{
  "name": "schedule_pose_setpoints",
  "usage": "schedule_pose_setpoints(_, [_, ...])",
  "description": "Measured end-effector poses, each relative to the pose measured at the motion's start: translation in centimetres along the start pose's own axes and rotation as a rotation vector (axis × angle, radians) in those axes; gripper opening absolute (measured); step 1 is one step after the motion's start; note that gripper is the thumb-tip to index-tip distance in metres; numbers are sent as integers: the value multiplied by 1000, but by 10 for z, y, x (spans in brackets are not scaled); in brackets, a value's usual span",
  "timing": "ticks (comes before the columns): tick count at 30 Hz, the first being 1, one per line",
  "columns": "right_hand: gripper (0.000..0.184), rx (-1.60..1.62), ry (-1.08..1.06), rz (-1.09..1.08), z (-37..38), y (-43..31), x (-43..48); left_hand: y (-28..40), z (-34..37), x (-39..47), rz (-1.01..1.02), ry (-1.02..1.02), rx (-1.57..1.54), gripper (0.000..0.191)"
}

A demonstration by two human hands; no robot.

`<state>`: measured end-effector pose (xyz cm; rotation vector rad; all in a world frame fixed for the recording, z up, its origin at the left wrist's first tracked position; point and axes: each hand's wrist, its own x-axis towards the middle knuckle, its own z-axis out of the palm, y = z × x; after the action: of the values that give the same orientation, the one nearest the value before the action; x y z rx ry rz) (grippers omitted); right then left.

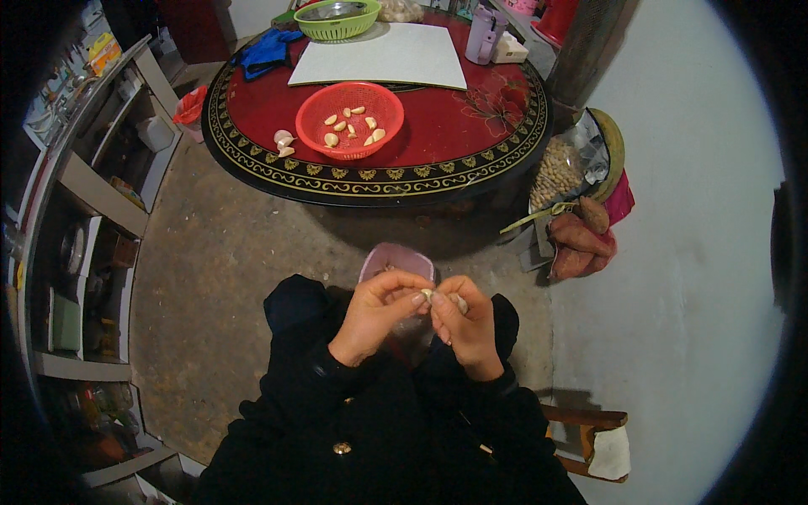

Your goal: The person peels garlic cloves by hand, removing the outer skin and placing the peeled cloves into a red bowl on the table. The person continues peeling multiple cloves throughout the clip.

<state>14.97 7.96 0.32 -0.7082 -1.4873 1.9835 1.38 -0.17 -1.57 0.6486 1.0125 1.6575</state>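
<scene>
Both hands meet above a pink bin [404, 254] that stands between the knees. Between the fingertips of my left hand [385, 312] and my right hand [461, 319] is a small garlic clove [427, 294], pinched from both sides. Another pale piece, apparently garlic [463, 304], is tucked in the fingers of my right hand. On the round table ahead, a red plastic basket [350, 151] holds several peeled garlic cloves [331, 139]. Left of the basket, a few unpeeled cloves [284, 140] lie on the tabletop.
The red table [435, 139] carries a white board [385, 57], a green basket [338, 26], blue cloth [265, 53] and a lilac bottle [485, 35]. Sweet potatoes [577, 240] and a bag of peanuts [558, 170] are at right, near the wall. Open shelves line the left.
</scene>
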Motion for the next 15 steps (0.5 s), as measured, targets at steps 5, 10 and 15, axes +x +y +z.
schedule_pose_setpoints(5, [11, -24, 16, 16, 1, 0, -2, -5, 1, 4, -23, 99, -60, 13])
schedule_pose_setpoints(10, [10, -13, 150, 86, -4, 6, 5, -7, -4, 6, -33, 114, -108, 12])
schedule_pose_setpoints(15, [7, -195, 158, -84, 0, 12, 6, -11, -4, 7, 41, 103, 33, 10])
